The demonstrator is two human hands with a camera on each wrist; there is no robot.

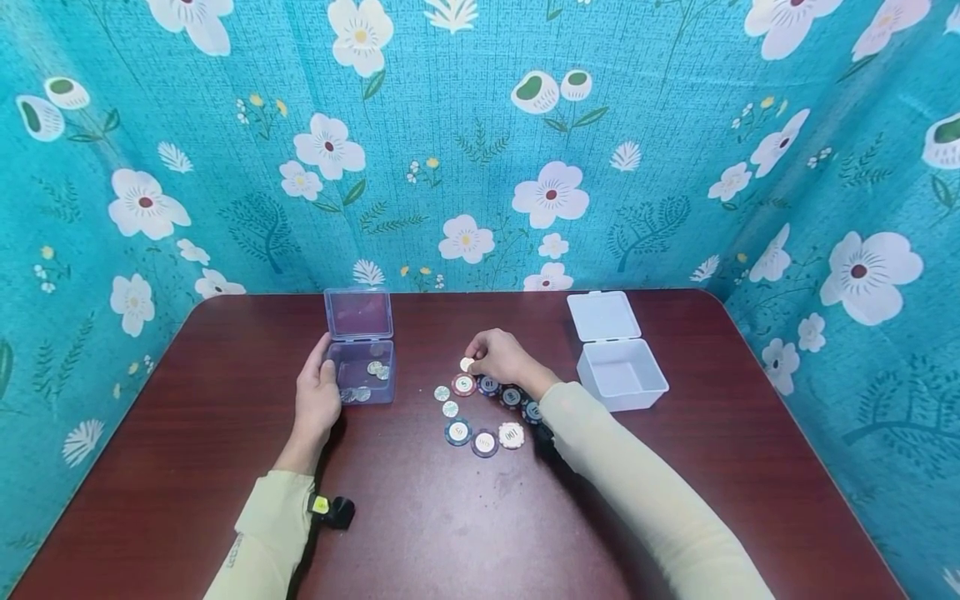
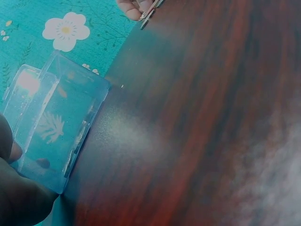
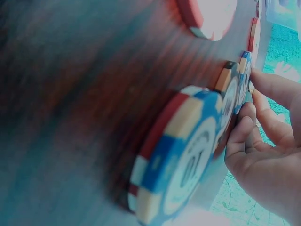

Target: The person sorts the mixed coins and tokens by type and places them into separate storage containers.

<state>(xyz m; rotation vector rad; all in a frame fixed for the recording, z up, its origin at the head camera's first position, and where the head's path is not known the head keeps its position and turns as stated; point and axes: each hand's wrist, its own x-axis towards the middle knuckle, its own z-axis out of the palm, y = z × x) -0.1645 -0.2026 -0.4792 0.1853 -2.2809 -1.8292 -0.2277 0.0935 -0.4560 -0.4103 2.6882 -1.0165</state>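
My left hand (image 1: 317, 398) grips the left wall of a clear plastic box (image 1: 393, 375) with its lid raised; several silver coins (image 1: 374, 367) lie inside. The left wrist view shows the box's side (image 2: 70, 127) between thumb and fingers. Out over the table's middle, my right hand (image 1: 504, 357) pinches a silver coin (image 1: 467, 364) just behind a red poker chip (image 1: 463, 384). Blue and dark chips (image 1: 489, 385) run beneath that hand and forearm, seen large in the right wrist view as a stacked blue chip (image 3: 188, 165). Two more coins (image 1: 450, 409) lie left of the ring.
A white plastic box (image 1: 622, 372), lid raised, stands to the right beside my right forearm. A blue chip (image 1: 458, 431), a purple chip (image 1: 485, 442) and a white chip (image 1: 512, 435) form the ring's near side. A floral curtain (image 1: 450, 167) hangs behind the table (image 1: 442, 517).
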